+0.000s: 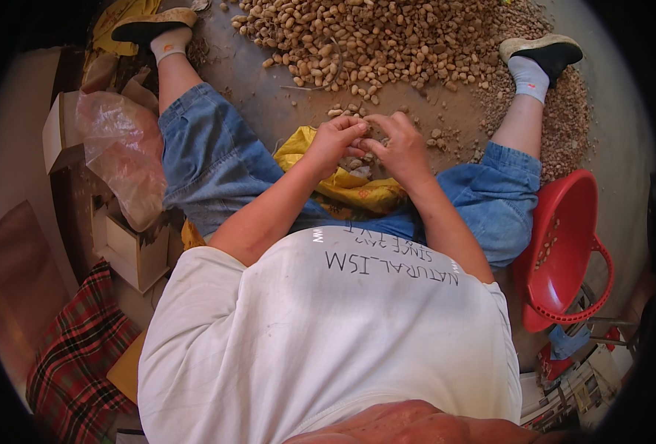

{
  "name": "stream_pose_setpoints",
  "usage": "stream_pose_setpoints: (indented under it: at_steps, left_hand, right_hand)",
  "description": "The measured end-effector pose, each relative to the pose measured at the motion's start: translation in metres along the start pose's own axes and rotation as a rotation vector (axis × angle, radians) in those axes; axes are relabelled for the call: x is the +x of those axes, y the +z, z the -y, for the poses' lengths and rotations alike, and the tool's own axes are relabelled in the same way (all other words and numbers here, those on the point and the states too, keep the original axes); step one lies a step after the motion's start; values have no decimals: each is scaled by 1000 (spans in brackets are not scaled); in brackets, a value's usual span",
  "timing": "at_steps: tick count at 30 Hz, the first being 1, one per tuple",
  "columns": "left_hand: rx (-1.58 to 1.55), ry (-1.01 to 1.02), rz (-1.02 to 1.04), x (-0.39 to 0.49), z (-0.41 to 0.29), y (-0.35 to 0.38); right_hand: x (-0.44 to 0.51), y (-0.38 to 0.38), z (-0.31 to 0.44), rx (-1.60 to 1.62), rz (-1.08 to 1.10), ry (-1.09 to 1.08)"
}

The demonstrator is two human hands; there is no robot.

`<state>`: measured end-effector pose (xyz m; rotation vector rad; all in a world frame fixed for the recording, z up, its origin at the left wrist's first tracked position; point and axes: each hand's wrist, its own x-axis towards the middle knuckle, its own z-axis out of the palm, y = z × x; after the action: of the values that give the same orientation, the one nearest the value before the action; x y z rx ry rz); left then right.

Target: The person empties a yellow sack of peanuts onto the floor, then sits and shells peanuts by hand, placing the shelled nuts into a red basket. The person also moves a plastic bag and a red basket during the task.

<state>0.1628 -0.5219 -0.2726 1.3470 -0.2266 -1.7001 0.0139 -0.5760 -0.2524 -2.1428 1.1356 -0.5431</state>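
Observation:
My left hand (336, 142) and my right hand (400, 145) meet between my spread legs, fingertips brought together. Whatever is pinched between them is too small and covered by the fingers to make out. Under the hands lies a yellow woven plastic sack (355, 188) with printed marks, bunched at my lap. Some unshelled peanuts (354, 163) show just below the fingers. Past the hands, a few loose pods (336, 112) lie on the dusty floor. A large heap of unshelled peanuts (355, 41) rises beyond them.
A heap of smaller brown bits (566, 127) lies by my right foot. The tilted red plastic basket (572, 222) beside my right knee holds a few small pieces. To my left are a clear plastic bag (122, 144), a pale box (133, 244) and a plaid cloth (78, 344).

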Motion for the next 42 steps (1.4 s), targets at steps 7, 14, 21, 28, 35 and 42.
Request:
stream_pose_setpoints:
  at_steps: [7, 14, 21, 28, 35, 42]
  left_hand:
    - [74, -11, 91, 2, 6, -5]
    - [249, 64, 156, 3, 11, -9]
    - [238, 68, 117, 0, 10, -13]
    - [326, 116, 109, 1, 9, -9]
    - [248, 12, 187, 4, 0, -13]
    - [1326, 429, -274, 16, -33, -62]
  right_hand:
    - [-3, 5, -4, -116, 4, -89]
    - [0, -1, -5, 19, 84, -135]
    - [-1, -3, -2, 167, 130, -93]
    - [0, -8, -9, 151, 115, 38]
    - [1, -6, 0, 392, 150, 144]
    - [-15, -126, -66, 206, -230, 257]
